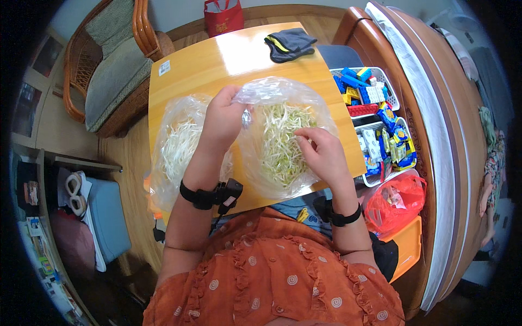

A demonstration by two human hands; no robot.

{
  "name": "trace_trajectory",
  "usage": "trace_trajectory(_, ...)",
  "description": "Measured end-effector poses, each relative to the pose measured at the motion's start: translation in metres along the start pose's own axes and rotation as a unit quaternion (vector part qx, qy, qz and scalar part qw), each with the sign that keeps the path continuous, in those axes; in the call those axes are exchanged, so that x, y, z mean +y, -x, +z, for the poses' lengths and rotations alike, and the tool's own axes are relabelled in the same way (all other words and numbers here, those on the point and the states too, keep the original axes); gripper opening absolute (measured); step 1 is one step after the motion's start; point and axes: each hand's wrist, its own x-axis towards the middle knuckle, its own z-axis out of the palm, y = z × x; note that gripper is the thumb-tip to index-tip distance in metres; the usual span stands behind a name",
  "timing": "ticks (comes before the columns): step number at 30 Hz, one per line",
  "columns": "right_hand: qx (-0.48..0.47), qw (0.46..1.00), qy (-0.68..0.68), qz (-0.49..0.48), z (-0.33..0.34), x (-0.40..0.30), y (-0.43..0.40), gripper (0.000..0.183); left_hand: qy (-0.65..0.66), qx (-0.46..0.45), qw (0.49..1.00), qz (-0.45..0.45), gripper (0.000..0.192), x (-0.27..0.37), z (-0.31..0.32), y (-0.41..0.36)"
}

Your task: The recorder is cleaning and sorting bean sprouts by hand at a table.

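Observation:
My left hand [225,116] grips the upper left edge of a clear plastic bag [269,87] lying on a wooden table [195,77]. Bean sprouts with greenish heads [285,142] lie inside or on this bag. Over their right side is my right hand [322,150], thumb and forefinger close together at the sprouts; whether a sprout is between them cannot be told. To the left, partly behind my left forearm, a second clear plastic bag [163,122] bears paler, whiter sprouts [179,146]. Both wrists wear black straps with small devices.
A dark grey cloth [290,44] lies at the table's far edge. White baskets of toy bricks [367,87] and wrapped packets [387,146] stand at the right, near a red plastic bag [393,203]. A rattan armchair [118,73] is at the left; beyond the table stands a red bag [223,18].

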Motion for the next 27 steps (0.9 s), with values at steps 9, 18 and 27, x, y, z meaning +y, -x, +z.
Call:
trace_trajectory(9,0.018,0.999,0.018,-0.019,0.005,0.0,0.003,0.016,0.075,-0.032,0.996,-0.032,0.018,0.006,0.008,0.01)
trace_trajectory(18,-0.009,0.97,0.126,-0.207,0.03,-0.032,-0.018,0.025,0.069,0.004,0.998,-0.005,0.032,0.009,-0.008,0.014)
trace_trajectory(27,-0.04,0.994,0.079,-0.068,-0.001,-0.007,0.005,0.021,-0.381,0.106,0.872,0.289,0.042,0.007,-0.023,0.041)
